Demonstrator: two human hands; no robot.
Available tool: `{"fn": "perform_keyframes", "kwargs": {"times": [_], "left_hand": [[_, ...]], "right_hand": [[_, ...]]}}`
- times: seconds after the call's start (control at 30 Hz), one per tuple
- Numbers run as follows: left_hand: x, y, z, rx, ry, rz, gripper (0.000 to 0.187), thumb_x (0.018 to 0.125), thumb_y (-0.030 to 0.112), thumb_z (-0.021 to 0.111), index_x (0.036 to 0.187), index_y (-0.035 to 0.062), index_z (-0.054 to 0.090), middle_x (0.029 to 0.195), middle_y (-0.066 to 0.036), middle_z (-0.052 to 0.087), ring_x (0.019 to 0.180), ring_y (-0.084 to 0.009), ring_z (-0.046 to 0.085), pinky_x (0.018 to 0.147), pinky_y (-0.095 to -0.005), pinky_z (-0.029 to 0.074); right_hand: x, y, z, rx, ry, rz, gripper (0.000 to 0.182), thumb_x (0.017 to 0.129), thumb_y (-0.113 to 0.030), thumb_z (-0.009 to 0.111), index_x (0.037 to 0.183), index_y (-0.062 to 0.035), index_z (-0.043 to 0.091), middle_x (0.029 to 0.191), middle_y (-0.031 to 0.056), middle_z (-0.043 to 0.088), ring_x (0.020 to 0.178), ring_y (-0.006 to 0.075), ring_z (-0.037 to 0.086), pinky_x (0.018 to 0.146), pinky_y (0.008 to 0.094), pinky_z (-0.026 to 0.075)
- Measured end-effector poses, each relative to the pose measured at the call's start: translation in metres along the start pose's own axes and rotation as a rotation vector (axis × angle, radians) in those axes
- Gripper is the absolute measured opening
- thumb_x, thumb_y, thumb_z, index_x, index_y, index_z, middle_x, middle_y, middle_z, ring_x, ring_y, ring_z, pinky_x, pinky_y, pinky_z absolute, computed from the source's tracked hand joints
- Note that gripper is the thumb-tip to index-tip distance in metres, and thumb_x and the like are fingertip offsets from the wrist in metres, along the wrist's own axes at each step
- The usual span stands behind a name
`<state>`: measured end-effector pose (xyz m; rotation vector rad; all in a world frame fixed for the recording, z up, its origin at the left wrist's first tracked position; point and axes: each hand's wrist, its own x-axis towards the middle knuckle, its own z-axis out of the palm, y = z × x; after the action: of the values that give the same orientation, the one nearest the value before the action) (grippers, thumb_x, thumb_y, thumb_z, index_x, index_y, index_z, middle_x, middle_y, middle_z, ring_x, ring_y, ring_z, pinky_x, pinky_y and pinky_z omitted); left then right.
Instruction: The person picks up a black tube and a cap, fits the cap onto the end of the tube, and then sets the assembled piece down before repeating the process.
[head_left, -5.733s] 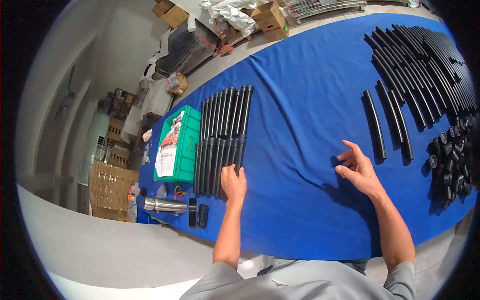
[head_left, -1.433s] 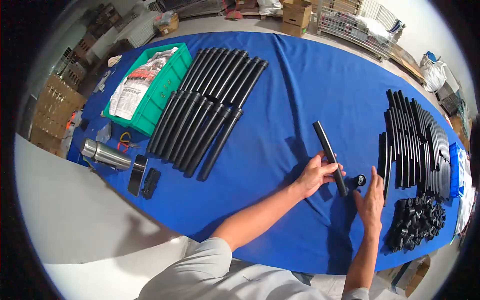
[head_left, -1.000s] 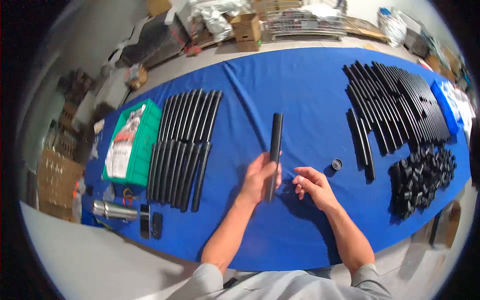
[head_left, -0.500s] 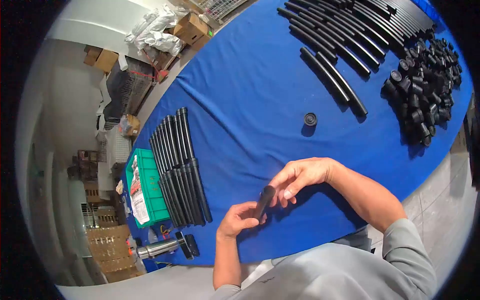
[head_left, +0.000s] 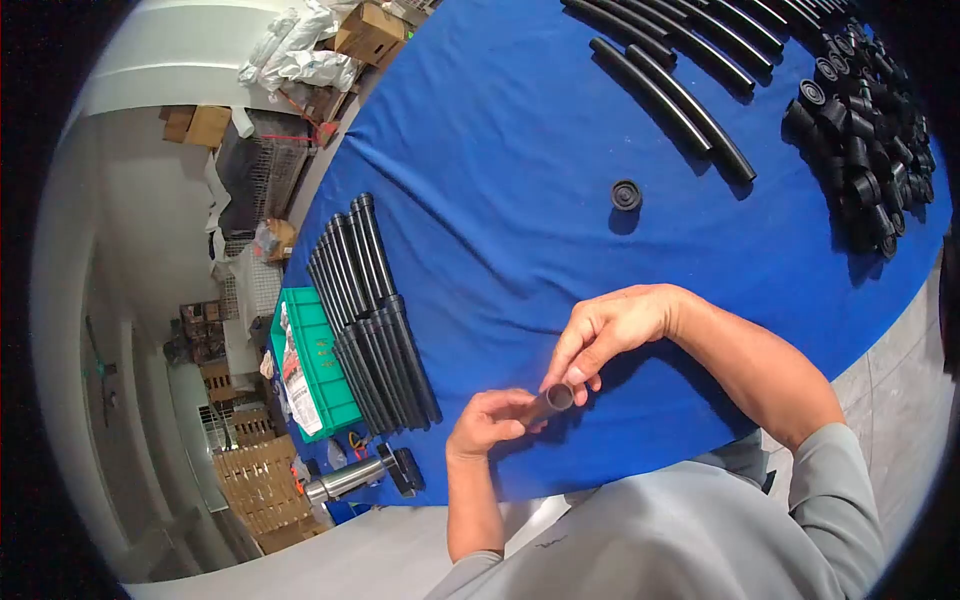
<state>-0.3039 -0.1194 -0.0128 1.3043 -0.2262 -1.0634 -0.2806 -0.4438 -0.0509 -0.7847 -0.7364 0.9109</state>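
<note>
A dark tube (head_left: 545,407) is held in front of my body, its round open end tilted up toward the camera. My left hand (head_left: 492,420) is wrapped round its lower part. The fingertips of my right hand (head_left: 600,345) pinch the rim of the open end. A single round black cap (head_left: 626,195) lies on the blue cloth (head_left: 500,200) beyond my hands. Black tubes with end caps (head_left: 385,360) lie side by side in two rows to the left.
A green crate (head_left: 325,350) with papers stands at the left, near a metal cylinder (head_left: 345,480) with a black end. Loose black tubes (head_left: 690,110) lie at the far side. A heap of black caps (head_left: 865,140) sits at the right.
The held tube has tipped so that its open end faces the camera. My hands stay on it. The whole view has shifted a little.
</note>
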Motion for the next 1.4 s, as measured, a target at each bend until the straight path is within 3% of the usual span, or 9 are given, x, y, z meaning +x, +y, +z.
{"fn": "perform_keyframes", "kwargs": {"times": [0.13,0.43,0.53,0.63,0.73,0.97,1.1,1.2,1.4], "left_hand": [[-0.003,0.004,-0.001,-0.1,-0.039,-0.106,0.048,0.087,0.019,0.079,0.126,-0.0053,0.064,0.104,-0.022,0.07,0.089,-0.0308,0.072,0.08,-0.0446,0.059],[-0.009,-0.006,0.006,-0.127,0.015,-0.063,0.053,0.087,0.024,0.079,0.123,-0.0099,0.062,0.096,-0.023,0.07,0.076,-0.0301,0.071,0.072,-0.0413,0.06],[0.007,-0.015,0.022,-0.543,-0.016,0.221,0.052,0.088,0.024,0.078,0.127,-0.0071,0.06,0.098,-0.023,0.069,0.076,-0.0298,0.07,0.068,-0.0411,0.06],[0.031,-0.004,0.055,-1.013,0.096,0.504,0.041,0.097,0.017,0.068,0.136,0.0073,0.058,0.12,-0.007,0.066,0.109,-0.0242,0.065,0.1,-0.0466,0.054],[0.039,0.005,0.068,-0.932,0.125,0.552,0.038,0.097,0.012,0.067,0.134,0.0086,0.06,0.126,-0.005,0.067,0.124,-0.0229,0.061,0.113,-0.0474,0.046],[0.029,-0.032,0.062,-1.092,0.217,0.405,0.035,0.094,0.013,0.072,0.128,0.0143,0.067,0.143,-0.006,0.06,0.136,-0.0268,0.053,0.116,-0.0455,0.044],[0.029,-0.03,0.085,-1.054,0.176,0.392,0.034,0.093,0.024,0.073,0.126,0.0143,0.068,0.134,-0.003,0.066,0.13,-0.0197,0.058,0.104,-0.0386,0.054],[0.026,-0.032,0.087,-1.077,0.112,0.373,0.034,0.095,0.025,0.071,0.127,0.0151,0.068,0.133,-0.002,0.067,0.13,-0.0177,0.058,0.101,-0.0349,0.056],[0.026,-0.024,0.089,-1.088,0.216,0.367,0.034,0.097,0.024,0.068,0.129,0.0116,0.067,0.139,-0.008,0.062,0.13,-0.0186,0.059,0.098,-0.0334,0.058]], "right_hand": [[-0.001,0.0,0.001,0.009,0.066,-0.022,0.031,0.1,-0.017,0.062,0.123,0.0016,0.07,0.111,0.0115,0.074,0.097,0.0176,0.071,0.079,0.0316,0.056],[0.0,0.0,0.0,0.002,0.078,0.0,0.032,0.1,-0.017,0.062,0.125,0.0009,0.068,0.116,0.0113,0.073,0.097,0.0174,0.071,0.08,0.0311,0.055],[0.002,0.0,0.0,0.045,0.185,-0.046,0.044,0.098,-0.022,0.064,0.136,-0.0004,0.06,0.117,0.0135,0.072,0.096,0.019,0.071,0.079,0.031,0.056],[0.003,0.001,0.001,0.057,0.236,-0.069,0.054,0.096,-0.021,0.066,0.145,-0.0027,0.051,0.119,0.0154,0.07,0.095,0.0189,0.069,0.08,0.0317,0.056],[0.0,-0.005,0.002,0.071,0.212,-0.082,0.061,0.095,-0.017,0.067,0.151,-0.0057,0.046,0.121,0.0163,0.068,0.093,0.0179,0.067,0.081,0.0326,0.057],[-0.001,-0.002,0.0,0.097,0.024,-0.137,0.062,0.095,-0.015,0.066,0.153,-0.0093,0.045,0.124,0.016,0.067,0.098,0.0186,0.068,0.083,0.0337,0.056],[0.001,0.003,0.001,0.15,-0.052,-0.122,0.059,0.097,-0.014,0.064,0.152,-0.0084,0.046,0.131,0.0171,0.065,0.105,0.0202,0.067,0.087,0.0346,0.055],[0.002,0.004,0.002,0.144,-0.04,-0.119,0.057,0.097,-0.013,0.062,0.152,-0.0072,0.046,0.132,0.0176,0.065,0.107,0.0213,0.067,0.088,0.035,0.055],[0.002,0.006,-0.001,0.14,0.019,-0.104,0.054,0.099,-0.012,0.061,0.151,-0.0064,0.047,0.13,0.0165,0.066,0.106,0.0205,0.068,0.088,0.0343,0.055]]}}
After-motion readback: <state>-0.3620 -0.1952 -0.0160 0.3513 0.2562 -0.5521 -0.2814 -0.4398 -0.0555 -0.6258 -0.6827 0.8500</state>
